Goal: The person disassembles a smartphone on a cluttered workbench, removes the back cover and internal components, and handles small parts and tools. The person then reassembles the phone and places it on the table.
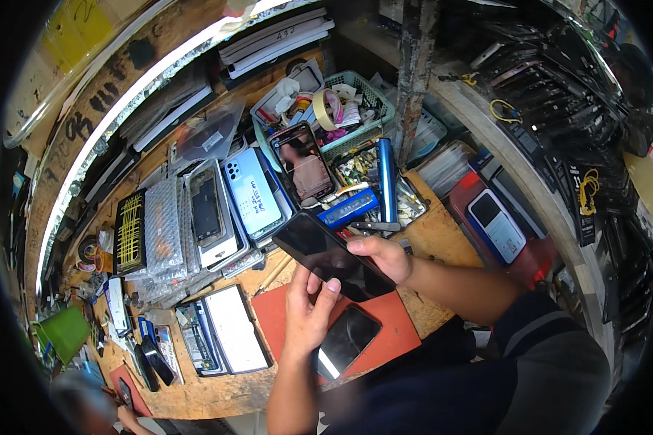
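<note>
Fingers of both hands clamp a glossy black phone (315, 246), which is held aslant above an orange mat (397, 326). It looks light, thin and stiff, probably slippery on its glass and easily cracked if dropped or bent, so its long side edges seem the safest place to take hold.

The left hand (307, 315) grips the near long edge, its fingers curled in close together and its thumb against the phone's face; the gap between thumb and fingers looks small. The right hand (386, 259) pinches the far edge, thumb flat on the face; its other fingers are hidden behind, so I cannot tell how they are spread.

Just below, a second phone (350, 337) lies on the mat, a pale reflection across one corner. Left of the mat sits an open white box (232, 330). Beyond the hands, a blue cylinder (387, 181) stands out among small parts, and a phone with a lit screen (302, 161) leans near a green basket (384, 109).
</note>
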Demonstrator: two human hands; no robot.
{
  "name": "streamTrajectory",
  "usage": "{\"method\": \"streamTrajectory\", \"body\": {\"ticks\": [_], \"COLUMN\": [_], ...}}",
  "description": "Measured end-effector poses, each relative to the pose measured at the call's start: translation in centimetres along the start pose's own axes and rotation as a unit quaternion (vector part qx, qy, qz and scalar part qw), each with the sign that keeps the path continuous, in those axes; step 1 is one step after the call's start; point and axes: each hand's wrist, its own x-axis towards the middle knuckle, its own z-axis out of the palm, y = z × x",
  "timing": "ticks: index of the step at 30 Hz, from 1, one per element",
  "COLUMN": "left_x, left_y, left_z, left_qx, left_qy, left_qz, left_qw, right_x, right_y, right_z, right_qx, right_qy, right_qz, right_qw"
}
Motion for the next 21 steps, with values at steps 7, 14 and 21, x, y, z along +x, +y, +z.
{"method": "streamTrajectory", "body": {"ticks": [7,14,21], "left_x": [-0.1,0.2,0.0], "left_y": [-0.3,-0.5,-0.7], "left_z": [-0.7,-0.2,-0.3], "left_qx": [-0.001,0.009,-0.163], "left_qy": [0.000,0.030,-0.039], "left_qz": [-0.043,-0.050,-0.035], "left_qw": [0.999,0.998,0.985], "right_x": [-0.5,-0.5,-0.5], "right_y": [-0.2,-0.5,-0.9], "right_z": [-0.2,-0.5,-1.3], "right_qx": [-0.003,0.002,0.230], "right_qy": [-0.047,0.018,0.010], "right_qz": [0.041,0.054,0.068], "right_qw": [0.998,0.998,0.971]}}
